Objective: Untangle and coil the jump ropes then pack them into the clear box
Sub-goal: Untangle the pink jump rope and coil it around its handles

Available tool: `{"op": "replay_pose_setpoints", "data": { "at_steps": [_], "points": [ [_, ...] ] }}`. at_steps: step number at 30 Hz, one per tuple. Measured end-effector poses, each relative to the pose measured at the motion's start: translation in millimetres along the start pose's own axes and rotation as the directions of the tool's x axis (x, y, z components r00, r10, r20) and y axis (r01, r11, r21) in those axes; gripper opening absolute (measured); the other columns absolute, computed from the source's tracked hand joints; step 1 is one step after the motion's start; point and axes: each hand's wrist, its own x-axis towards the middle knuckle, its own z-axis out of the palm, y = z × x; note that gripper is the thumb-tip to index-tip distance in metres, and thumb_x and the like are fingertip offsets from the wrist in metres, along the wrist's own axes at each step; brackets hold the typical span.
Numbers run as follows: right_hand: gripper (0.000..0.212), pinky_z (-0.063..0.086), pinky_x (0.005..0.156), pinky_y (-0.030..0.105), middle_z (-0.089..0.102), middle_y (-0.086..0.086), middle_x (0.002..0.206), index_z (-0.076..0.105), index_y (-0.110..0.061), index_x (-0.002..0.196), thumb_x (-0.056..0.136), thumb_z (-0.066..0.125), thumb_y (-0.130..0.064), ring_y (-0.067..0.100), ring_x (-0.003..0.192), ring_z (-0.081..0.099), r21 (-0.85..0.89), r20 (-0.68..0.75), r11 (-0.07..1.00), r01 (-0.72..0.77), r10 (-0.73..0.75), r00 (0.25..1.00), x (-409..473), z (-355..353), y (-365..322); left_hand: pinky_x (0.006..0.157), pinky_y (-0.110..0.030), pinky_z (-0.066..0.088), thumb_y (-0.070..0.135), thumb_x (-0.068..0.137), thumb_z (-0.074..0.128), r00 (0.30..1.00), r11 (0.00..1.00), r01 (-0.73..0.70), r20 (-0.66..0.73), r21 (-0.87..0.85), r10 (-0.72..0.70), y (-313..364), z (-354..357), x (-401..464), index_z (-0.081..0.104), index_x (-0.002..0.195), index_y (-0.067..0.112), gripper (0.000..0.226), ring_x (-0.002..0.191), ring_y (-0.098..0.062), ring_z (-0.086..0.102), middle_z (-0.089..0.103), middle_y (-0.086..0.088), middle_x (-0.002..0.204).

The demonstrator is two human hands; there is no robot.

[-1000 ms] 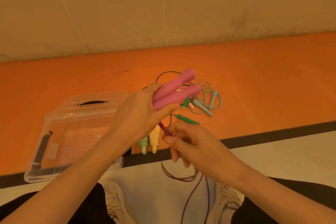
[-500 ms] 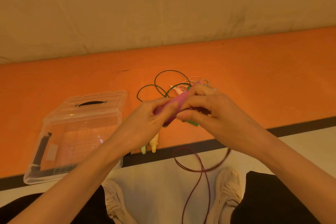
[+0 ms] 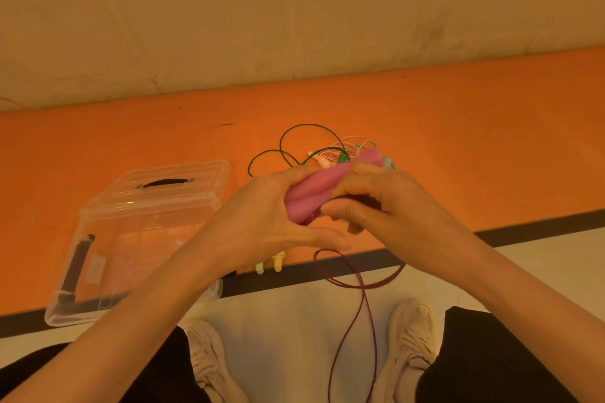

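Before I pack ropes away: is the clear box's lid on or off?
On. The ribbed lid with its dark handle sits atop the clear box.

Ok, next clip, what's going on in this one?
A seated person is winding a jump rope. The left hand grips the pair of pink handles, while the right hand pinches the dark red cord against them; a loop of it hangs down between the white shoes. On the orange mat behind lie tangled green and pale ropes. The clear box sits to the left, no coiled rope visible in it.
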Motion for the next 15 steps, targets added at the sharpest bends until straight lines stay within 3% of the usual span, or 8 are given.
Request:
{"op": "replay_pose_setpoints", "data": {
  "at_steps": [2, 3, 5, 8, 10, 15],
  "points": [
    [0.02, 0.044, 0.051, 0.027, 0.058, 0.003, 0.064, 0.065, -0.022, 0.071, 0.084, 0.067, -0.037, 0.008, 0.052, 0.055, 0.038, 0.037, 0.996, -0.079, 0.077, 0.996, 0, 3, 1, 0.074, -0.034, 0.049, 0.064, 0.071, 0.069, 0.998, 0.927, -0.058, -0.004, 0.371, 0.064, -2, 2, 0, 0.05, 0.122, 0.044, 0.058, 0.083, -0.005, 0.056, 0.066, 0.015, 0.097],
    [0.023, 0.042, 0.049, 0.03, 0.058, 0.007, 0.062, 0.063, -0.023, 0.069, 0.079, 0.07, -0.042, 0.01, 0.05, 0.051, 0.03, 0.031, 0.993, -0.11, 0.109, 0.994, 1, 2, 2, 0.073, -0.032, 0.046, 0.061, 0.077, 0.066, 0.996, 0.892, -0.075, -0.006, 0.447, 0.086, -4, 4, 0, 0.049, 0.124, 0.044, 0.053, 0.08, -0.005, 0.049, 0.064, 0.016, 0.098],
    [0.031, 0.037, 0.05, 0.034, 0.059, 0.012, 0.063, 0.063, -0.021, 0.069, 0.068, 0.076, -0.049, 0.018, 0.052, 0.046, -0.038, 0.03, 0.987, -0.158, 0.16, 0.987, 3, -8, 4, 0.068, -0.025, 0.038, 0.059, 0.082, 0.062, 0.998, 0.874, -0.041, -0.017, 0.484, 0.056, -4, 4, -1, 0.046, 0.128, 0.045, 0.051, 0.077, -0.005, 0.038, 0.062, 0.017, 0.1],
    [0.026, 0.039, 0.047, 0.026, 0.054, 0.007, 0.057, 0.069, -0.014, 0.077, 0.075, 0.075, -0.039, 0.011, 0.048, 0.044, -0.105, 0.238, 0.967, -0.232, 0.251, 0.938, 0, -43, 0, 0.079, -0.035, 0.045, 0.057, 0.083, 0.062, 0.997, 0.855, 0.016, -0.071, 0.519, 0.024, -14, -7, 2, 0.042, 0.137, 0.043, 0.059, 0.097, -0.016, 0.056, 0.064, 0.01, 0.112],
    [0.024, 0.034, 0.043, 0.017, 0.054, 0.002, 0.053, 0.072, -0.015, 0.08, 0.077, 0.067, -0.038, 0.009, 0.045, 0.042, -0.024, 0.313, 0.966, -0.257, 0.251, 0.916, -4, -64, -6, 0.083, -0.038, 0.046, 0.055, 0.083, 0.063, 0.995, 0.859, 0.052, -0.099, 0.509, -0.002, -19, -14, 4, 0.042, 0.139, 0.039, 0.062, 0.102, -0.02, 0.059, 0.064, 0.006, 0.116],
    [0.02, 0.027, 0.043, 0.008, 0.048, 0.001, 0.05, 0.072, -0.011, 0.083, 0.088, 0.059, -0.026, 0.002, 0.041, 0.035, 0.195, -0.023, 0.971, -0.141, 0.149, 0.989, 12, -63, -3, 0.085, -0.042, 0.045, 0.063, 0.081, 0.059, 0.999, 0.791, -0.037, 0.016, 0.611, 0.035, -5, 3, 2, 0.042, 0.136, 0.038, 0.063, 0.1, -0.018, 0.057, 0.062, 0.008, 0.111]
  ]
}}
